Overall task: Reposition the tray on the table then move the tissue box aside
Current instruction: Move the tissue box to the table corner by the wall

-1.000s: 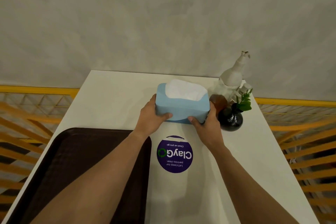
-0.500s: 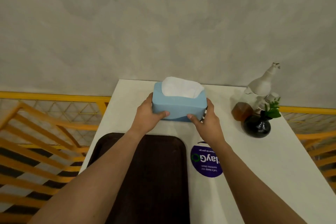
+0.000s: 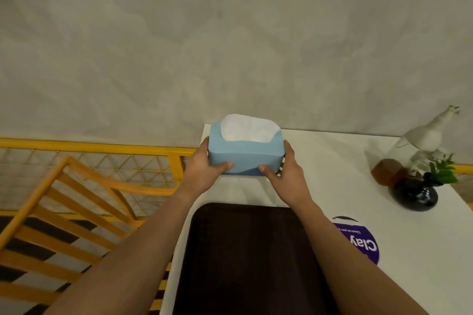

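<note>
The blue tissue box (image 3: 245, 156) sits at centre frame, at the far left corner of the white surface (image 3: 332, 156). White tissue (image 3: 248, 126) shows through the opening in its top. Whether the box rests on the surface or is raised just above it cannot be determined.

The left hand (image 3: 204, 172) grips the left end of the box, thumb on the near face. The right hand (image 3: 286, 176) grips the right end in the same way. Both hands are closed on the box.

The dark brown tray (image 3: 245, 258) lies on the surface at lower centre, between the forearms, near the box but apart from it.

At right frame stand a white bottle (image 3: 425, 135), a black vase (image 3: 414, 193) with green leaves, and a purple round sticker (image 3: 361, 243). Yellow railing (image 3: 84, 161) fills the left frame.
</note>
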The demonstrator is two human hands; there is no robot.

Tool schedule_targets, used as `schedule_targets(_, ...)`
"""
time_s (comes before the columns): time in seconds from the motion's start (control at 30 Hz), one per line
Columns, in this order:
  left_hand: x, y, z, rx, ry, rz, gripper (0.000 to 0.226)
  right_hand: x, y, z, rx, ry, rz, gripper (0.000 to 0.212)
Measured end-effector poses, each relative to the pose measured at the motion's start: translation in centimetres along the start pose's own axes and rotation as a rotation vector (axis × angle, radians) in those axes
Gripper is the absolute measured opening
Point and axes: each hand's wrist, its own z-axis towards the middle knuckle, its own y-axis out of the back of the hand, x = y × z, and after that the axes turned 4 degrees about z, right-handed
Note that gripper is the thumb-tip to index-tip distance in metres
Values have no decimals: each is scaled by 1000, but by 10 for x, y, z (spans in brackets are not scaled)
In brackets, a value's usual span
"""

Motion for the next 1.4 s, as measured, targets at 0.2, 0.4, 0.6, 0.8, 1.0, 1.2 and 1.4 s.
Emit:
schedule_targets(0.2,32,24,24,-9,7,2,71,-2,-39,27,36,-32,-13,89)
schedule_targets(0.4,59,18,58,6,2,-12,74,-21,-56,57,28,-37,-21,89)
schedule_targets(0.6,74,8,81,-7,18,-24,76,-35,-62,80,24,-24,-17,84)
schedule_targets(0.8,80,4,95,16,9,3,79,-37,-63,89,-17,-4,-15,80)
schedule_targets(1.0,89,2,107,51,40,90,97,-47,-58,102,11,-8,-12,88)
schedule_targets(1.2,92,1,124,8,78,204,93,-54,-57,121,77,-40,-82,90)
schedule_targets(1.4,92,-2,137,15,79,267,75,-64,-56,134,97,-95,-165,81)
